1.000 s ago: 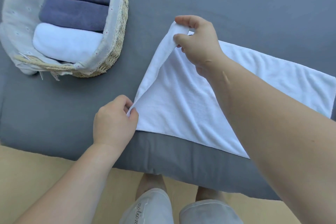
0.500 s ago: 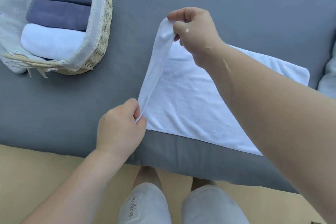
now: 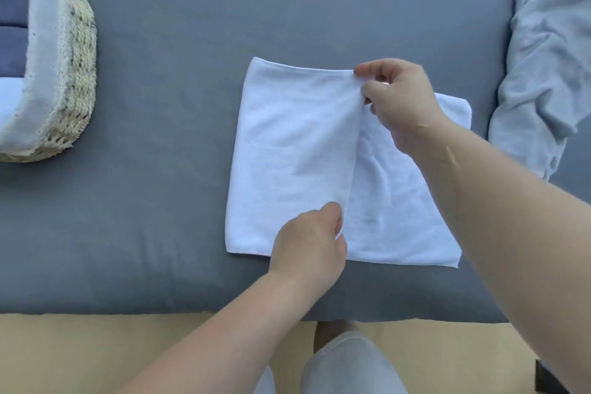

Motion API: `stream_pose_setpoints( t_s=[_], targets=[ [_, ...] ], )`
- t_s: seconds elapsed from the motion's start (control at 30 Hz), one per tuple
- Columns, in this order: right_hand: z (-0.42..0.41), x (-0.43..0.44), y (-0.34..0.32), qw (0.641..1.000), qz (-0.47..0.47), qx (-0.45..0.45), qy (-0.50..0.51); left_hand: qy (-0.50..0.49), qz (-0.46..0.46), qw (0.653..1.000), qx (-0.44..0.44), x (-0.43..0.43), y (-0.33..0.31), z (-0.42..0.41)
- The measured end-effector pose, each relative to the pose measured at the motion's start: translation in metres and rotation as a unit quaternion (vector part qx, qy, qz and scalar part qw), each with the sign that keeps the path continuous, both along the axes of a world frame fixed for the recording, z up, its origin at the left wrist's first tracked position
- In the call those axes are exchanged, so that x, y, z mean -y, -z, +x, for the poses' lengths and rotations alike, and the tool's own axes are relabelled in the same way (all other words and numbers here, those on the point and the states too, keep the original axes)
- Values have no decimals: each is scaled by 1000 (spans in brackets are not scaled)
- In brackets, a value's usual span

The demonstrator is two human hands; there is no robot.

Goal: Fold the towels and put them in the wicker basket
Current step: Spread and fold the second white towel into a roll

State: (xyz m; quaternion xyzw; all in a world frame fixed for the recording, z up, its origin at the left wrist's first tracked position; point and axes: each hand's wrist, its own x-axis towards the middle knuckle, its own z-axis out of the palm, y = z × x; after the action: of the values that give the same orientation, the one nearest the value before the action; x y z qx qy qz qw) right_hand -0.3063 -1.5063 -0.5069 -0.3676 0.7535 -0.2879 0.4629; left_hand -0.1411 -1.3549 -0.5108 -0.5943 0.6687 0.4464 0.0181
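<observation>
Wide grey surface (image 3: 160,169) between wicker basket (image 3: 76,73) and white towel (image 3: 287,153) (passable); crumpled grey cloth (image 3: 543,73) at right.

- wicker basket (image 3: 76,73), left edge of frame: cut off by the left and top edges, only its right wall shows.
- towels (image 3: 11,48) inside it: slivers only, two blue and one white, the rest is out of frame.
- grey cloth (image 3: 543,73), upper right: cropped by the right edge.
- my left hand (image 3: 307,240) pinches the white towel (image 3: 287,153): fingertips hidden, flap's near corner covered.
- my right hand (image 3: 403,102) pinches the flap's far corner: hides the lower layer's far edge there.
- dark object (image 3: 550,377), lower right corner: too little in view to tell.
</observation>
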Motion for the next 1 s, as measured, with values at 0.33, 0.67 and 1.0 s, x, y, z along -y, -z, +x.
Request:
stream_pose_setpoints(
  t_s=[0.33,0.67,1.0],
  targets=[
    [-15,-20,20,999,18,14,-46,5,0,999,37,-2,7,-18],
    [-61,-39,2,999,-42,-30,-10,32,2,999,3,-14,-14,-73],
    [-68,-54,42,948,1,-278,-153,53,-7,998,-20,-15,9,-85]
  ],
)
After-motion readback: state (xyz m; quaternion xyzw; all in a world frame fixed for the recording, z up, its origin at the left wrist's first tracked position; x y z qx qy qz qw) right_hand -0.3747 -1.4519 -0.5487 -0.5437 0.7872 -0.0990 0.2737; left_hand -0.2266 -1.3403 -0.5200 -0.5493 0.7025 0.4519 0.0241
